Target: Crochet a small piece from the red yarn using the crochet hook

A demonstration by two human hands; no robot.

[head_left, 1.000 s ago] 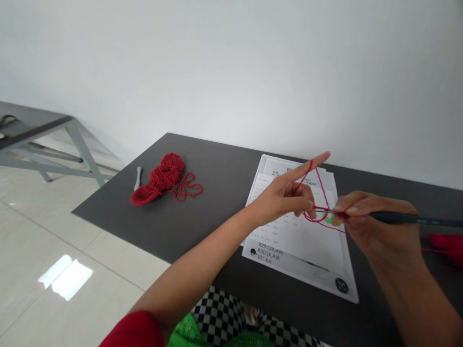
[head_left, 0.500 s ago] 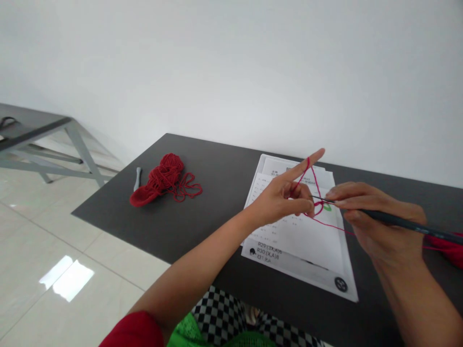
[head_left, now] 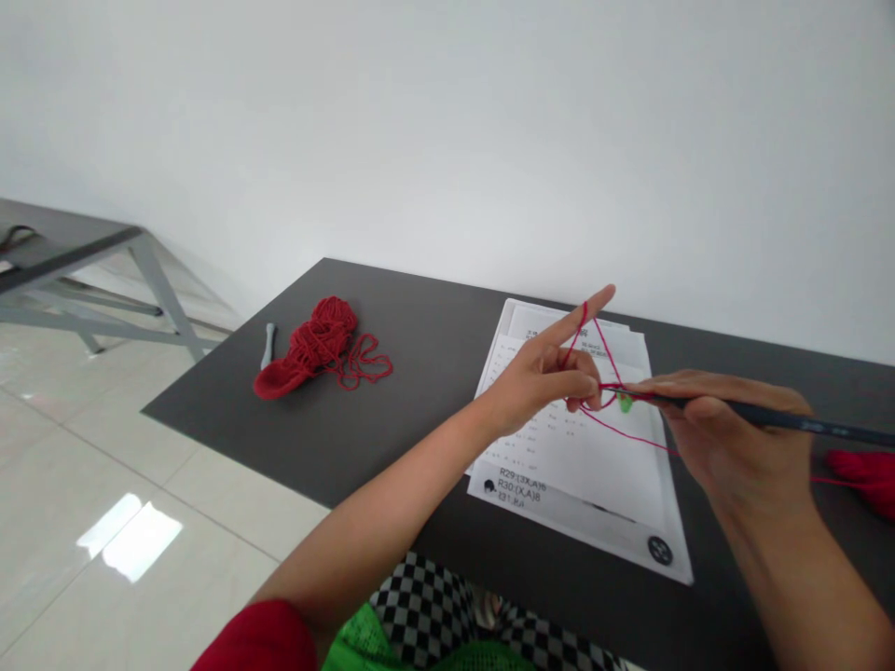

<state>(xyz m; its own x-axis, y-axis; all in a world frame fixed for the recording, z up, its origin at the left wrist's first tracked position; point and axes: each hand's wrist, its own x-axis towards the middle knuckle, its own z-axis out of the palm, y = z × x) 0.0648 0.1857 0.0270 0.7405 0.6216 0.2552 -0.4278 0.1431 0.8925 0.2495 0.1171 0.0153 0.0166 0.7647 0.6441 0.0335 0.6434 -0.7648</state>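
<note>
In the head view, the left hand [head_left: 563,377] has its index finger stretched out with thin, smooth crimson yarn [head_left: 608,352] looped over it, while thumb and curled fingers pinch the yarn lower down; the strand makes a taut, narrow triangle; the right hand [head_left: 741,424] pinches a slim, dark, rod-like hook [head_left: 839,430] between thumb and fingers; the hook lies above white printed sheets [head_left: 594,475], flat and smooth-edged, with a small green patch [head_left: 625,403] showing near its tip; its long axis runs nearly sideways, the thin tip pointing left to the left hand's fingertips, the thick handle sloping slightly down toward the right edge; a fuzzy crimson yarn bundle [head_left: 863,473] sits there, partly cut off; on the matte dark grey bench [head_left: 419,373], well apart to the left, lie a loosely wound red skein [head_left: 323,337], a dense, rounded red piece [head_left: 276,380] touching it, and a pale, slender tool [head_left: 268,346] just beside them.
</note>
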